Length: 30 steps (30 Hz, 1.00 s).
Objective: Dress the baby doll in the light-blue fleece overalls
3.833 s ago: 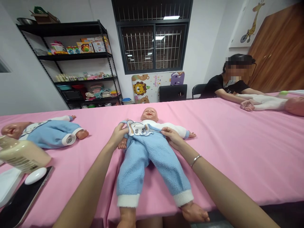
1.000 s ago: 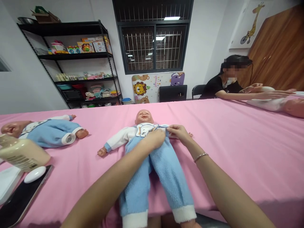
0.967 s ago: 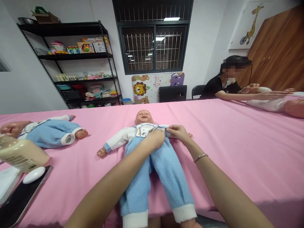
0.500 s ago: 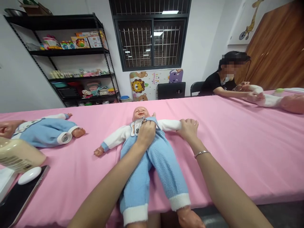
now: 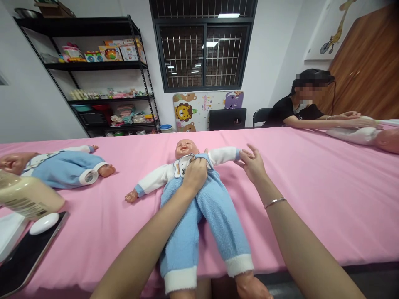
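Observation:
A baby doll (image 5: 186,148) lies face up on the pink-covered table, feet toward me. It wears a fleecy blue and white outfit (image 5: 218,209) with an animal patch on the chest. My left hand (image 5: 196,174) is closed on the blue cloth at the chest, its thumb up by the doll's shoulder. Out to the right, my right hand (image 5: 254,164) has its fingers apart, the thumb and fingertips touching or close beside the doll's small hand at the end of the white sleeve (image 5: 222,155). The blue cuff there shows now.
Another dressed doll (image 5: 67,168) lies at left. Near it are a cream bottle (image 5: 34,197), a phone (image 5: 28,257) and a white oval object (image 5: 44,224) on the phone. Across the table at right, a person (image 5: 288,110) handles another doll (image 5: 364,136). Shelves (image 5: 93,66) stand behind.
My right hand has loosened from the doll's sleeve end, fingers spreading, and the doll's hand and cuff have come into view. My left hand keeps its hold. The other person's hands have shifted right.

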Available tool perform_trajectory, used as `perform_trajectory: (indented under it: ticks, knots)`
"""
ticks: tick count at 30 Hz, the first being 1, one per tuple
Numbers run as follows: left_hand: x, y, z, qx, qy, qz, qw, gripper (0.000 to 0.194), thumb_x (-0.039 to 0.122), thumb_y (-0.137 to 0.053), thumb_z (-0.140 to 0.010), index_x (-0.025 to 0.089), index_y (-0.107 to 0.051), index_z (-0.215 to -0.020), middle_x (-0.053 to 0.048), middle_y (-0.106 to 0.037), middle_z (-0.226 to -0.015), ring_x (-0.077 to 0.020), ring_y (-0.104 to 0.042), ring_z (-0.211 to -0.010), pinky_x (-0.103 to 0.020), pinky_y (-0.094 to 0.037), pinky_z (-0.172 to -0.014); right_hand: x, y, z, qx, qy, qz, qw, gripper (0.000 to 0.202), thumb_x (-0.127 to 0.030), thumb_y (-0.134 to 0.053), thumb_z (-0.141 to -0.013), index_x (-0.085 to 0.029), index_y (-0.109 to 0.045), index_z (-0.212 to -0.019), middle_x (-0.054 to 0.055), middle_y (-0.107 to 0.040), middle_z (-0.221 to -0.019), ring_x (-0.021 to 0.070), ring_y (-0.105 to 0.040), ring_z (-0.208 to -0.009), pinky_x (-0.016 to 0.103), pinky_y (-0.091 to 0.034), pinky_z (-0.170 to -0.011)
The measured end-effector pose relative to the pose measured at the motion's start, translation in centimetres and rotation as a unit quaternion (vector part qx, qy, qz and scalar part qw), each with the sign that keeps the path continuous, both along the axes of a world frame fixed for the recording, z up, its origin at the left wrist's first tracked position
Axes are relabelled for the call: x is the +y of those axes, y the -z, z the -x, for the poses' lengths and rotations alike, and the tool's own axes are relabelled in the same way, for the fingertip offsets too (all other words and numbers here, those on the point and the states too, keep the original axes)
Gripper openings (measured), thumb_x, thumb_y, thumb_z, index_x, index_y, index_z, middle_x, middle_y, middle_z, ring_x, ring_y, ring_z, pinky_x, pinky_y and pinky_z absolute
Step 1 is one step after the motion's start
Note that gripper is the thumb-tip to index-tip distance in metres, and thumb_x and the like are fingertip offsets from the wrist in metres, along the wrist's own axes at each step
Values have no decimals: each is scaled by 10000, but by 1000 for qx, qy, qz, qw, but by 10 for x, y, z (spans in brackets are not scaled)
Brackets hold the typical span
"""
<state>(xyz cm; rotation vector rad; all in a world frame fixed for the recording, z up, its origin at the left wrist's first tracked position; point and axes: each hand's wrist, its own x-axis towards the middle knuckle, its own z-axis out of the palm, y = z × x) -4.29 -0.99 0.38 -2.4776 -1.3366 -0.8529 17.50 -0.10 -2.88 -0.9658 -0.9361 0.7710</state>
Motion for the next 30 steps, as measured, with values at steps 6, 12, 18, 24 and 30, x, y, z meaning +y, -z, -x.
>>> perform_trajectory:
  ticks: [6, 12, 18, 24, 30]
  knots:
    - [-4, -2, -1, 26, -33, -9, 999, 511, 69, -353, -851, 121, -376, -1359, -133, -626, -1067, -222, -601, -950, -328, -470, -836, 2, 1, 15, -21, -11, -16, 1000, 662, -312, -664, -649, -221, -423, -1259, 114, -440, -1361, 248, -477, -1203, 410, -477, -930]
    - [-6, -3, 0, 16, 29, -55, 998, 511, 186, -452, -859, 78, -350, -1348, -181, -568, -1206, -237, -531, -1137, -340, -414, -955, -16, -6, 59, -376, 32, -80, 923, 552, -187, -502, -734, -241, -485, -1283, 78, -518, -1288, 247, -471, -1171, 444, -425, -958]
    - [-4, -3, -1, 50, 63, -67, 995, 491, 134, -443, -841, 58, -369, -1321, -202, -515, -1274, -233, -475, -1207, -365, -354, -1023, -17, -4, 66, -299, -96, -83, 946, 471, -146, -478, -664, -235, -637, -1098, 65, -561, -1233, 226, -482, -1175, 428, -394, -1000]
    - [-7, -5, -2, 94, 20, -37, 995, 428, 156, -433, -856, 85, -438, -1278, -181, -564, -1203, -249, -549, -1084, -379, -447, -900, -21, -14, 66, -196, -143, -53, 969, 277, -304, -653, -644, -195, -665, -899, 81, -613, -1115, 235, -539, -1099, 388, -453, -932]
    - [-14, -11, -4, 116, -8, -2, 993, 190, 220, -531, -818, 115, -592, -964, -133, -636, -903, -260, -589, -892, -375, -468, -789, -28, -13, 76, -261, -47, -72, 962, 160, -314, -582, -715, -184, -623, -800, 75, -627, -915, 196, -590, -906, 329, -543, -751]
